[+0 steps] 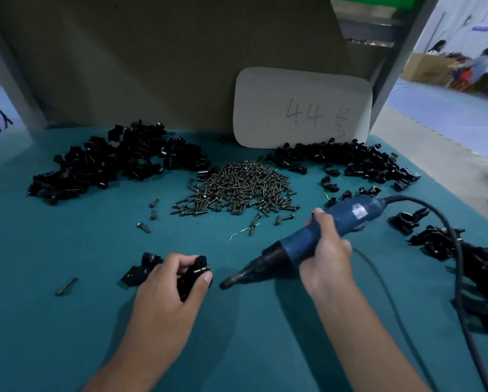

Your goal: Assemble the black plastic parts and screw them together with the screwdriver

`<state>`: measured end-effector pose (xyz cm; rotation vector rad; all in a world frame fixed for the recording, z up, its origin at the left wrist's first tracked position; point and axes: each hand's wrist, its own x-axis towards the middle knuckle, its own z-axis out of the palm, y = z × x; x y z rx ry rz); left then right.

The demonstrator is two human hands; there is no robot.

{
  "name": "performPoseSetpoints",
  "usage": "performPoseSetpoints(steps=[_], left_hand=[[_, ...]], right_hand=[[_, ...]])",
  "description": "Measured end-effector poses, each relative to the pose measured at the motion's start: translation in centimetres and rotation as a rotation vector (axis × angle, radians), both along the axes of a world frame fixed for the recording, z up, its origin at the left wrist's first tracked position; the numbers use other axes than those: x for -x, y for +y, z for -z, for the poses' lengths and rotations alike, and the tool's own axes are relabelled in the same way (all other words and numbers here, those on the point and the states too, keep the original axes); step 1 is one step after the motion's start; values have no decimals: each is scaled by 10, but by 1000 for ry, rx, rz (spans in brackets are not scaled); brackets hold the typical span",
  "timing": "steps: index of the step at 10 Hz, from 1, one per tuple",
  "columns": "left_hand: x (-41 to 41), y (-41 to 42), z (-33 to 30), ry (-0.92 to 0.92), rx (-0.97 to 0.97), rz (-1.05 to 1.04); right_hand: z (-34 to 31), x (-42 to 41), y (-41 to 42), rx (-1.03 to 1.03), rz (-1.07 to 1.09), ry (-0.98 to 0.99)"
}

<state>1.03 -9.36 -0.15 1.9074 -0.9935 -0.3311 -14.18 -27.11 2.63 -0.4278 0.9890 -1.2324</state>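
My left hand (170, 281) grips a black plastic part (193, 274) just above the teal table, and a screw head shows at the part's right side. My right hand (326, 250) holds a blue electric screwdriver (316, 236) slanted down to the left. Its dark tip (228, 281) sits a short way right of the held part, apart from it. Another black plastic part (141, 271) lies on the table just left of my left hand. A heap of dark screws (243, 186) lies in the middle of the table.
Piles of black parts lie at the back left (110, 162), back right (350, 159) and right edge (469, 267). The screwdriver's black cable (460, 278) runs over the right pile. Loose screws (66, 286) dot the teal table (67, 335). A card marked 44 (302, 108) leans at the back.
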Motion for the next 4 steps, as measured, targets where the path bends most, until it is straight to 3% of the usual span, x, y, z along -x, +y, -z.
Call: performPoseSetpoints(steps=[1,2,3,4], left_hand=[[-2,-1,1,-89,-12,9],[-5,-1,2,-164,9,10],[-9,0,5,-161,12,0],[-8,-2,6,-158,33,-20]], right_hand=[[6,3,-1,19,-142,206],[1,25,-4,47,-414,402],[-3,46,-5,47,-701,759],[-14,70,-11,92,-808,1145]])
